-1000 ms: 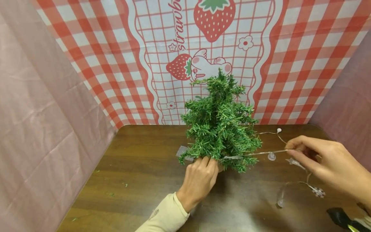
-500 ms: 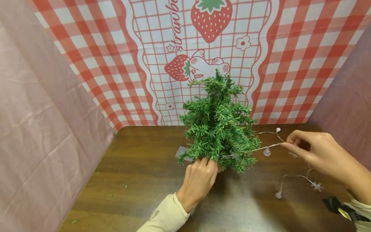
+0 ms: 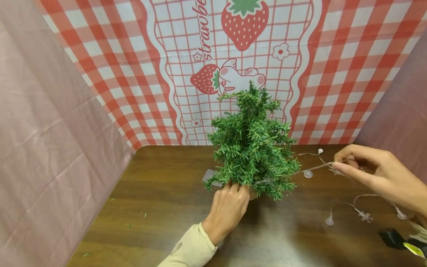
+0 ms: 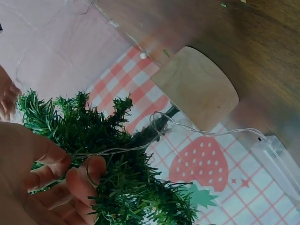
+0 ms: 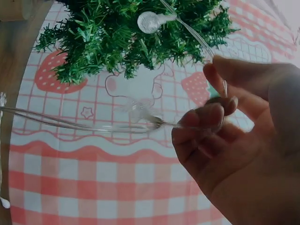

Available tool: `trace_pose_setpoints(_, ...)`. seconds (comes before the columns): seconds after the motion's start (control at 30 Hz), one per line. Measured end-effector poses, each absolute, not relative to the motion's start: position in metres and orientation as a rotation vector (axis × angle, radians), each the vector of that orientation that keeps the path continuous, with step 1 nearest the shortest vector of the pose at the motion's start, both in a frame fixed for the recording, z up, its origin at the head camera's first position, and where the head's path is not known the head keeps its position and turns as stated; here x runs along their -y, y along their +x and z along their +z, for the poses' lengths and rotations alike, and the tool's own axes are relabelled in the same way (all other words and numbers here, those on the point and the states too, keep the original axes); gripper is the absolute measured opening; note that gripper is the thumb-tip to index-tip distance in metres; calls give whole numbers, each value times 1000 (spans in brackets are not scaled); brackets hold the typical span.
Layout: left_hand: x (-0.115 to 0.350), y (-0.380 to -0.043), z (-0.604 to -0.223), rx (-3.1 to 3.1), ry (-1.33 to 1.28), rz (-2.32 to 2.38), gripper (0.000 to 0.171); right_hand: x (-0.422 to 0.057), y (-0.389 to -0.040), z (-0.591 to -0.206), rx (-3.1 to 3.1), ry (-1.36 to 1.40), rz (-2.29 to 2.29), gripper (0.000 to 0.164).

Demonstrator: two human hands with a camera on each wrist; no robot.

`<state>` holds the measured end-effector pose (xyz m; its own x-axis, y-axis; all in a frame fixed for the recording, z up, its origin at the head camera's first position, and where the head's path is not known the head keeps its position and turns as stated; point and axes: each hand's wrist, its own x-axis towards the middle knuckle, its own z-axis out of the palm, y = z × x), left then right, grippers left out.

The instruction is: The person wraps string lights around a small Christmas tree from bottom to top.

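A small green artificial Christmas tree [image 3: 253,144] stands on the table, its round wooden base [image 4: 199,86] showing in the left wrist view. Under its lowest front branches, my left hand [image 3: 228,205] pinches the thin clear wire of a string of lights [image 4: 112,151], which loops round the trunk. My right hand [image 3: 380,172] is off to the right of the tree, pinching the same wire between thumb and fingers. A round bulb [image 5: 150,22] sits on the stretch between tree and hand. Below that hand trails more wire with a snowflake light [image 3: 365,217].
A clear battery box [image 4: 276,161], wired to the string, lies behind the tree's left side. One white bulb [image 3: 320,151] rests at the back right. Green needle scraps [image 3: 128,225] dot the table's left part. A strawberry-print cloth [image 3: 133,74] hangs behind the table.
My right hand rises slightly leftward, then shifts back right. The wire at the tree's front sinks into the branches, and another bulb shows at the lower right. My left hand stays put.
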<state>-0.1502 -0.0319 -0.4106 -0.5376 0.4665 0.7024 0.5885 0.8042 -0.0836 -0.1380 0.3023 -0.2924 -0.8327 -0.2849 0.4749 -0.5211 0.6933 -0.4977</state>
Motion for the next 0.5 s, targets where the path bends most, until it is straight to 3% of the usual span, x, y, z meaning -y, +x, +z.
trace_pose_setpoints(0.23,33,-149,-409,2250,-764,-205,31,-288,-166,-283,2387,685,706,25)
trace_pose_setpoints(0.5,32,-151,-409,2267,-757,-216,26,-296,-206,-298,2305,760,472,30)
